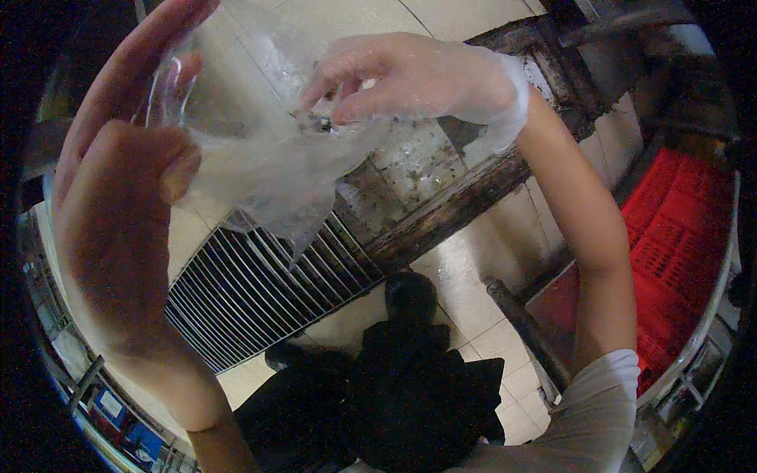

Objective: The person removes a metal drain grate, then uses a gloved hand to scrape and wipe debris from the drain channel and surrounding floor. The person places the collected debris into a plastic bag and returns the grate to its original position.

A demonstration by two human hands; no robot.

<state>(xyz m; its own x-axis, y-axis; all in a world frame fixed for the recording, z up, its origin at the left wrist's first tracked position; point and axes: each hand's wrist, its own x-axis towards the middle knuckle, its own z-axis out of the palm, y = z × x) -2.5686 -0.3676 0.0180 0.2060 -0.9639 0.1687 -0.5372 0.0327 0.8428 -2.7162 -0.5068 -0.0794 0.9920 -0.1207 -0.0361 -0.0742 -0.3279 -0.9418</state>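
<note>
My left hand (118, 195) is raised at the left, bare, with its thumb and fingers around a thin clear plastic sheet or bag (260, 159). The plastic spreads across the middle and hangs down in a loose point. My right hand (408, 77) is inside translucent plastic, whose whitish edge (519, 106) circles the wrist. Whether this is a separate glove or part of the same plastic, I cannot tell. The right fingers are bent towards the left hand, close to the plastic. Small specks by the right fingertips are too blurred to name.
Below lies a metal floor grate (266, 290) with parallel bars, beside a dirty, dark-edged tiled strip (414, 171). Pale floor tiles (467, 295) surround it. A red perforated plastic crate (680, 248) stands at the right. My dark clothing (408, 390) fills the bottom. Blue boxes (145, 443) sit lower left.
</note>
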